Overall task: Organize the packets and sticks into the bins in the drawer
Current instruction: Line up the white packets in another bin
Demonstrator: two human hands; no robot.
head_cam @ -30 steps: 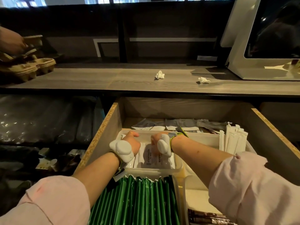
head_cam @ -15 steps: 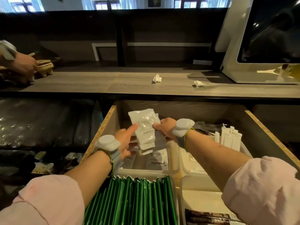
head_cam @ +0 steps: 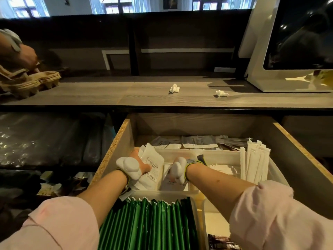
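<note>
Two hands down in one clear bin (head_cam: 177,191) at the drawer's 9 o'clock side, just past green sticks (head_cam: 149,224). Left hand (head_cam: 138,164) curled around upright white packets (head_cam: 152,166); right hand (head_cam: 180,164) buried among flatter ones, closure unreadable. Thin, light, slippery film, probably best pinched by the edges. Half a second back: packet raised above the bin, now lowered in. Beyond, at 12 o'clock, tabletop (head_cam: 144,94).
</note>
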